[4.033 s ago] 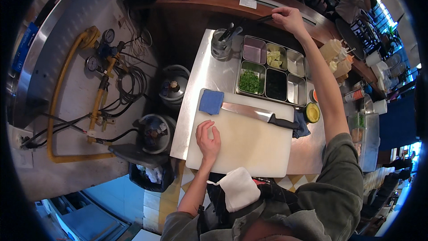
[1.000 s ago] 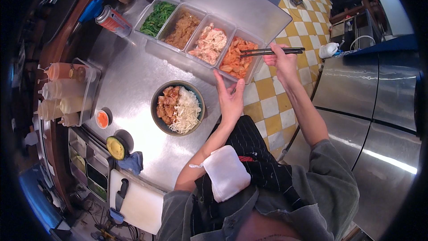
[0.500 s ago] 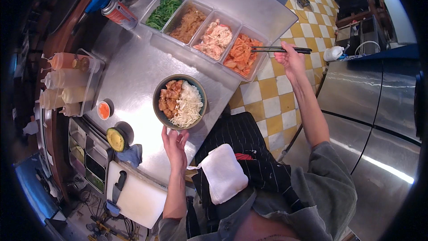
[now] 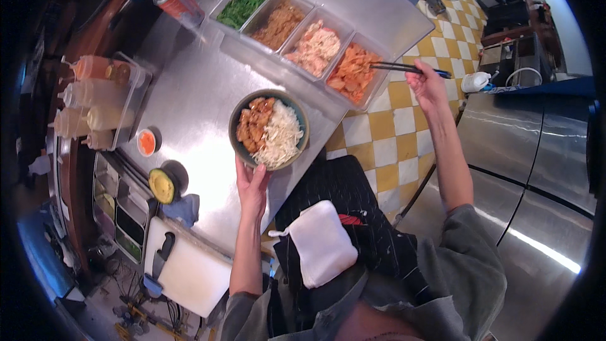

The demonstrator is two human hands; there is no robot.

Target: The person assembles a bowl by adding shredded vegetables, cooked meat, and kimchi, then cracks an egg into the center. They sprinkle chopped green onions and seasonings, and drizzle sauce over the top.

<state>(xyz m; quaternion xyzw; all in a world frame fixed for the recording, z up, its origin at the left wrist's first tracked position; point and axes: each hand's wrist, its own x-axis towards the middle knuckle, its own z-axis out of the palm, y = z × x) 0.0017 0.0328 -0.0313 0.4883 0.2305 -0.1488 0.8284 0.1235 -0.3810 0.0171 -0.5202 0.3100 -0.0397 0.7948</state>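
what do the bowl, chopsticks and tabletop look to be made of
Bowl: probably glazed ceramic, going by the dark, slightly glossy rim, though melamine is possible.
Chopsticks: dark and smooth-looking, perhaps plastic or lacquered wood; the look leaves it open.
Tabletop: bare metal, likely brushed stainless steel, from its grey sheen and bright glare.

Open bench (image 4: 196, 98) lies between bowl (image 4: 233, 127) and sauce-bottle tub (image 4: 140, 81); the tray of food tubs (image 4: 268, 62) bars the far side, an avocado half (image 4: 162, 186) the near left.
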